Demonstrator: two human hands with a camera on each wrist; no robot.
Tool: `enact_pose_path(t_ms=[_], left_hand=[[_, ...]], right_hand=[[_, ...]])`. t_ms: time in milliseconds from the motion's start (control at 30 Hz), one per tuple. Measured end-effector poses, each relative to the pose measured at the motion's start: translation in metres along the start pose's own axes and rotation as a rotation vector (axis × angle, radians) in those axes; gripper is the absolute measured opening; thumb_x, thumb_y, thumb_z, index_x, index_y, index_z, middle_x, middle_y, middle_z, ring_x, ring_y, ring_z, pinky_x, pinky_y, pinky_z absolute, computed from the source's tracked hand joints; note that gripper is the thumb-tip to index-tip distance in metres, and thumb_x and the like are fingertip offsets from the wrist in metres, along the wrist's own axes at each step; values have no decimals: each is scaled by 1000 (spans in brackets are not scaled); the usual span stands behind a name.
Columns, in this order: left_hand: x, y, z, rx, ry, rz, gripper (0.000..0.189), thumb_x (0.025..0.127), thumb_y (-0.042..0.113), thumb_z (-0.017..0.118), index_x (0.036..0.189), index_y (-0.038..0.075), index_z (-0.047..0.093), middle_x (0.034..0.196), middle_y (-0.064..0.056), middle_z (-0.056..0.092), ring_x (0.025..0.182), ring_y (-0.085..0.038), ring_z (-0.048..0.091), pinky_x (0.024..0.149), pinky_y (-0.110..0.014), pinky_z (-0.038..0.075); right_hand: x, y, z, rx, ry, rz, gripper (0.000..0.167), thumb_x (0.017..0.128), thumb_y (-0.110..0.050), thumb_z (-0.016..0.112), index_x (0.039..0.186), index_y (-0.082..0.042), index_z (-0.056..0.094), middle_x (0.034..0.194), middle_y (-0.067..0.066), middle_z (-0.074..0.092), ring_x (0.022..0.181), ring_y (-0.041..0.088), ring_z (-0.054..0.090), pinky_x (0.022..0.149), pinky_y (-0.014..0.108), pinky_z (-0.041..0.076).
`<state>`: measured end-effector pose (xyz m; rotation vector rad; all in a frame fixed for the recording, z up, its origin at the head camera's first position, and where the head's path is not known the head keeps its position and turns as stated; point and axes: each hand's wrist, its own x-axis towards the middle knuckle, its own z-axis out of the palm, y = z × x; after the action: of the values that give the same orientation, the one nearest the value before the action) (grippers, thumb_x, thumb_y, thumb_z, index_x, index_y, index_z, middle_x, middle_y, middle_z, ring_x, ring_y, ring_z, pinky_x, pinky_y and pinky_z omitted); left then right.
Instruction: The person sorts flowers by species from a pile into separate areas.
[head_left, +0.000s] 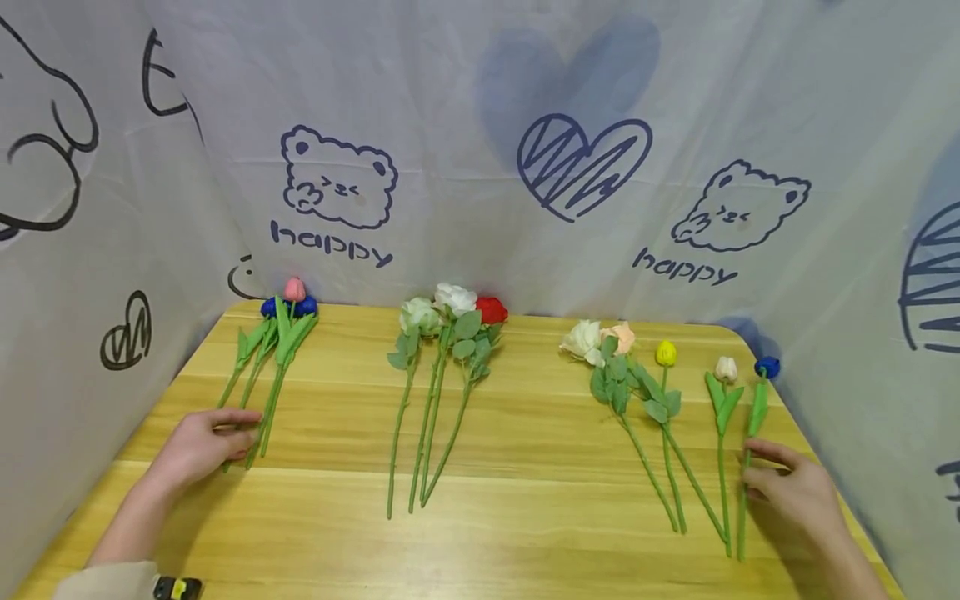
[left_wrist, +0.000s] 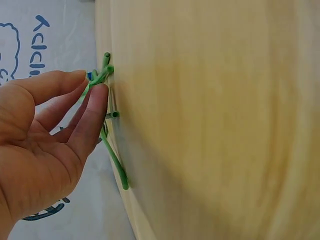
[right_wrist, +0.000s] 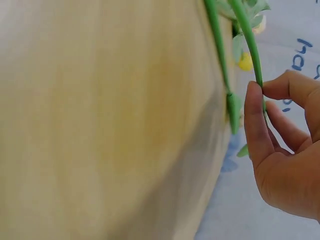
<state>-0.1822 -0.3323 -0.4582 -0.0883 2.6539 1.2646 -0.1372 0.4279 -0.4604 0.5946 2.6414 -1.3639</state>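
Note:
At the left of the table, my left hand (head_left: 206,446) pinches green tulip stems (left_wrist: 102,76) between thumb and fingertips; how many are held I cannot tell. Their bunch has a pink tulip (head_left: 295,289) above blue tulips (head_left: 306,306). Over on the right, my right hand (head_left: 795,492) holds a blue tulip (head_left: 767,367) by its stem (right_wrist: 254,50), between thumb and index finger. Just left of that stem lies a pale pinkish-white tulip (head_left: 725,369). The blue flower head is out of sight in the right wrist view.
Mid-table lie a pale green rose (head_left: 420,317), a white rose (head_left: 455,297) and a red rose (head_left: 492,311). Right of them are a cream rose (head_left: 582,340), a peach rose (head_left: 619,336) and a yellow tulip (head_left: 666,353). Printed cloth (head_left: 450,208) hangs behind the wooden table (head_left: 315,533).

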Motion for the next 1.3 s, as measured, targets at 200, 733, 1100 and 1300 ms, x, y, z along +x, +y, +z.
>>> enact_pose_path(t_ms=[200, 733, 1100, 1300], left_hand=[[-3, 7, 3, -1, 28, -10, 52, 105, 24, 63, 147, -6, 54, 138, -33, 60, 101, -31, 74, 78, -33, 59], [1, 101, 75, -394, 272, 211, 42, 104, 20, 66, 143, 4, 60, 142, -13, 61, 99, 3, 67, 85, -20, 58], [17, 167, 148, -558, 110, 334, 36, 100, 2, 67, 135, -1, 64, 141, -18, 61, 118, -32, 66, 86, -27, 60], [18, 189, 183, -586, 15, 394, 31, 98, 0, 68, 129, -1, 69, 133, -20, 66, 111, -31, 69, 84, -33, 62]], right_hand=[[-7, -20, 3, 65, 62, -35, 65, 96, -14, 67, 154, 1, 45, 108, -5, 75, 82, 1, 71, 76, 31, 63], [-17, -95, 83, 509, 130, -297, 44, 98, -4, 71, 141, -7, 62, 126, -11, 65, 93, 4, 68, 78, 25, 62], [-16, -151, 148, 681, 76, -380, 37, 96, 6, 68, 133, 3, 65, 126, 10, 67, 91, 8, 69, 82, 26, 62], [-12, -168, 176, 770, 17, -393, 40, 95, 7, 70, 134, 9, 62, 120, 5, 70, 94, 11, 70, 88, 29, 61]])
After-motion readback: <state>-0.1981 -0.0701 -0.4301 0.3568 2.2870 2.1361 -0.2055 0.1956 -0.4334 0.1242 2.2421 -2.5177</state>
